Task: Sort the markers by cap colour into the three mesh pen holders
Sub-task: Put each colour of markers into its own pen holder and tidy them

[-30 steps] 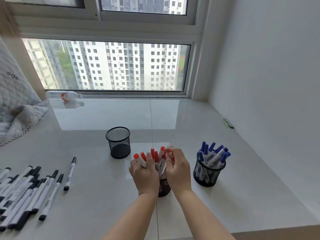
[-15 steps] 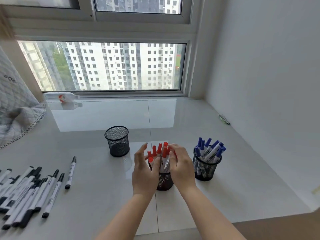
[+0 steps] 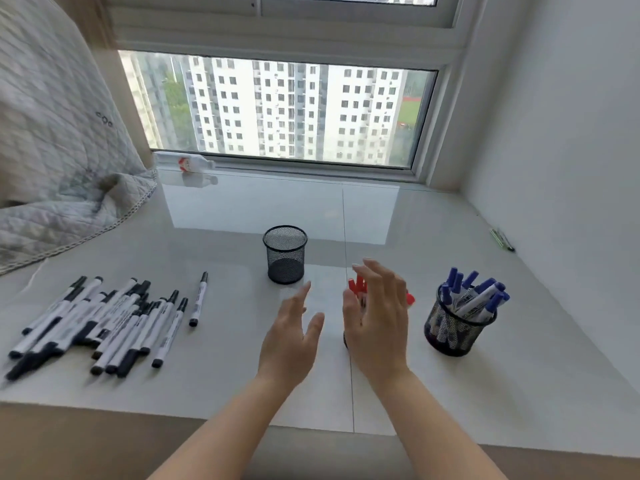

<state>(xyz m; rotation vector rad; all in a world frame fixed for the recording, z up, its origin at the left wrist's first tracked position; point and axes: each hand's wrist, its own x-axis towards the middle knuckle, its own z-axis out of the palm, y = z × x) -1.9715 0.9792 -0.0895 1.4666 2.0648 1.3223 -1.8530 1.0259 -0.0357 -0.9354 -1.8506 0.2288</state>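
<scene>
Over the glossy pale surface (image 3: pixel 214 382), both hands, left (image 3: pixel 291 344) and right (image 3: pixel 375 327), raised with fingers spread, holding nothing, before the red-capped markers (image 3: pixel 358 284); empty black mesh holder (image 3: pixel 285 254) behind, black-capped markers (image 3: pixel 104 320) loose at left.

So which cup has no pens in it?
The far holder by the window is empty. The right holder has blue pens; the middle one has red pens.

A pile of black-capped white markers (image 3: pixel 104 323) is spread at the left of the pale tiled sill (image 3: pixel 221 244); an empty black mesh holder (image 3: pixel 285 254) is set behind centre; blue-capped markers (image 3: pixel 474 296) are stood in the right-hand black mesh holder (image 3: pixel 457 332)
</scene>
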